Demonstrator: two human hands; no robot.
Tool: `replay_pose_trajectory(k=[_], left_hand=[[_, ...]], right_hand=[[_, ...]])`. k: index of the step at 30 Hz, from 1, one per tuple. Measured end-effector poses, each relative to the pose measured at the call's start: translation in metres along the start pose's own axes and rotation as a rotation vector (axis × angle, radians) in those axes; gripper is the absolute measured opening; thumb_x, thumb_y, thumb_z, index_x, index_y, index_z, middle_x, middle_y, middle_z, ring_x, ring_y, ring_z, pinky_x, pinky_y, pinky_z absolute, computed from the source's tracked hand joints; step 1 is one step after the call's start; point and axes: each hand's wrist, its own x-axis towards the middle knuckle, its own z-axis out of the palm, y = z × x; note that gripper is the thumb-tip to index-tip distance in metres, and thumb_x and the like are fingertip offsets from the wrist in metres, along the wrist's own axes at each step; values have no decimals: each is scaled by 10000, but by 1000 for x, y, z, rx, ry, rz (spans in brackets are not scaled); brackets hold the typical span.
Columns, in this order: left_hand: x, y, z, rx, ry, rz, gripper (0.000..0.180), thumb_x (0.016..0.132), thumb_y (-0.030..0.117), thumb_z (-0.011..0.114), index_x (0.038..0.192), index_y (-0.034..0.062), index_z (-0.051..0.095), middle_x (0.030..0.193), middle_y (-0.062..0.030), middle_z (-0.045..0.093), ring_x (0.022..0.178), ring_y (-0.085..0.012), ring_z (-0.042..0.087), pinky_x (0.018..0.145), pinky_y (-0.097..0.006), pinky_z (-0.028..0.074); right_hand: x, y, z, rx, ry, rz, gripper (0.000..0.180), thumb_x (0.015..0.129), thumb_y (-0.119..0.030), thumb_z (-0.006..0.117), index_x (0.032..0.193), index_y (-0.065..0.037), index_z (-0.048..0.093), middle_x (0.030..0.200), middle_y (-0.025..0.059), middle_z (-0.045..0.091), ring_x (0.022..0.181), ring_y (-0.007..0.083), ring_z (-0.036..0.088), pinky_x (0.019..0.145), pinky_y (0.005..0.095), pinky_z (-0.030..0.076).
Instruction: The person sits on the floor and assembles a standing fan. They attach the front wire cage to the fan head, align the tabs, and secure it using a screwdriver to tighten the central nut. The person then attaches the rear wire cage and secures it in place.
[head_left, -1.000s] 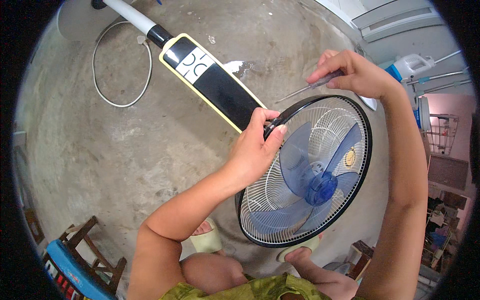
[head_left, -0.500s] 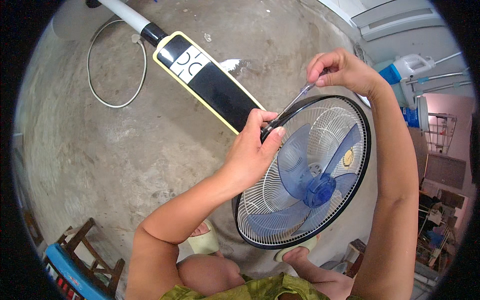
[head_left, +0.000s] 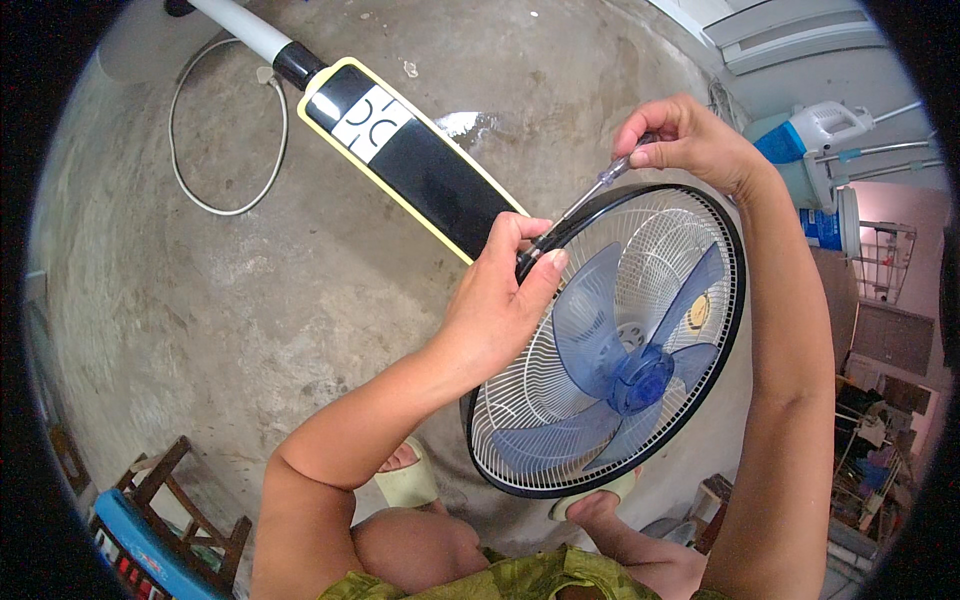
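Head view: nearest the centre, my left hand (head_left: 495,290) pinches the black outer rim (head_left: 741,270) of the fan (head_left: 640,380) between thumb and fingers, on the fan's 11 o'clock side. At 2 o'clock my right hand (head_left: 690,140) pinches the handle of a slim screwdriver (head_left: 603,185), fingertips closed on it and the wrist bent over.

What has just changed is the screwdriver: a second ago its tip hung free, apart from the rim; now the shaft slants down toward 7 o'clock and ends beside my left fingertips. I take that to mean the tool has reached its working spot, though I can't tell whether the tip sits in a screw, since my fingers crowd it. My left grip looks much the same as a second ago.

The fan itself tilts at 4 o'clock, its translucent blue blades and white wire grille (head_left: 520,400) facing up at me, above my pale sandals (head_left: 408,480). Beyond my left hand, toward 11 o'clock, runs a black panel with yellow edging (head_left: 440,180), joined to a white pole (head_left: 243,30). Farther off on the concrete floor (head_left: 330,270), a white cable (head_left: 172,135) loops at 10 o'clock, and a white-and-blue appliance (head_left: 825,128) stands at 2.
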Motion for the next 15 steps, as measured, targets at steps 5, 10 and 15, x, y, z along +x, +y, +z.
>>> replay_pose_trajectory(k=[5,10,15], left_hand=[[0,2,0,-2,-8,-4,283,971,230,534,1156,25,473,929,-39,545,839,-101,492,762,-268,435],[-1,-2,1,20,9,30,280,972,232,534,1154,28,472,925,-34,548,827,-90,494,748,-263,437],[0,-1,1,-9,-1,14,278,972,231,535,1153,31,468,909,-33,552,820,-90,499,742,-264,439]], right_hand=[[-5,-2,-2,5,36,53,132,816,-147,712,893,-45,681,832,-17,650,698,34,520,590,173,392],[-5,-13,1,-120,73,100,233,903,-294,638,909,-66,685,686,-48,604,568,21,442,504,183,327],[-3,-16,9,-93,107,109,296,927,-371,568,850,-88,605,652,-65,496,535,22,364,475,184,261]])
